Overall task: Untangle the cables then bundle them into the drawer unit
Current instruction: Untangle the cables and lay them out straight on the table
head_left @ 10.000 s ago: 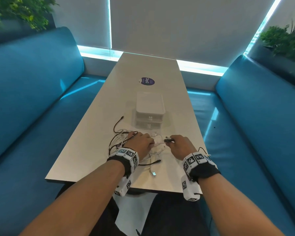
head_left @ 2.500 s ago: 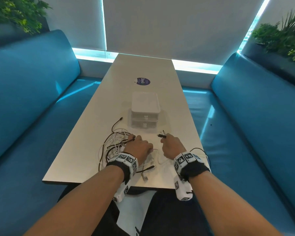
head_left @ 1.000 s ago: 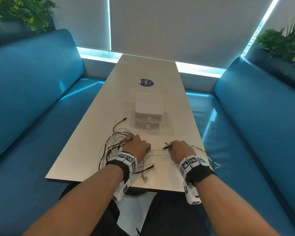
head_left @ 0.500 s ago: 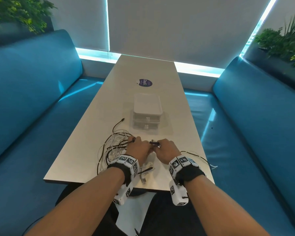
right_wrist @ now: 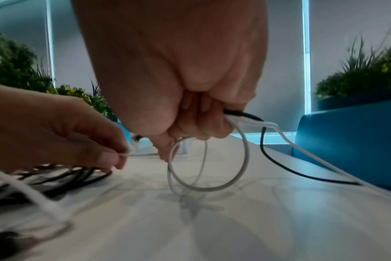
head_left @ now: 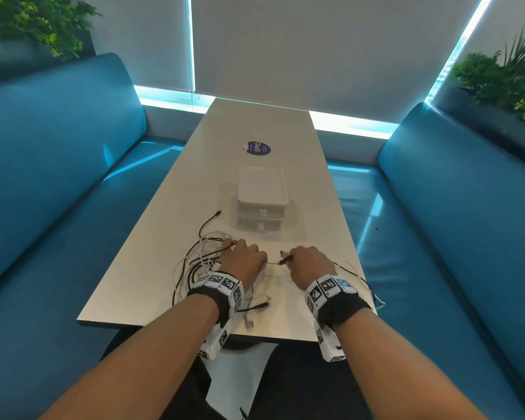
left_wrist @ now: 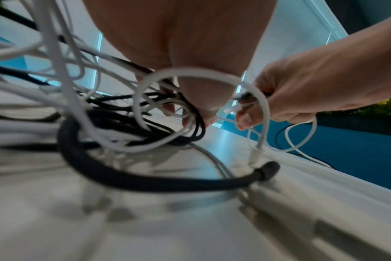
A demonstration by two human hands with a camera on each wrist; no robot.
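A tangle of black and white cables [head_left: 202, 262] [left_wrist: 114, 123] lies on the white table [head_left: 261, 122] near its front edge. My left hand [head_left: 244, 260] [right_wrist: 56, 130] rests on the tangle and pinches a thin white cable. My right hand [head_left: 308, 265] [left_wrist: 319, 84] [right_wrist: 190, 113], a little to the right, grips a black cable and a white cable [right_wrist: 212, 187]; their plug ends [head_left: 285, 257] stick out of its fist. Both cables trail off the table's right edge. The clear two-drawer unit [head_left: 261, 201] stands just beyond the hands, both drawers shut.
Blue bench seats [head_left: 58, 165] [head_left: 455, 207] run along both sides of the table. A purple round sticker [head_left: 257, 147] sits on the table beyond the drawer unit. Loose plug ends [head_left: 255, 307] lie near the front edge. Plants [head_left: 509, 77] stand behind the benches.
Half a second ago my hands were touching; my right hand has drawn away to the right with the black and white cables. My left hand stays on the tangle.
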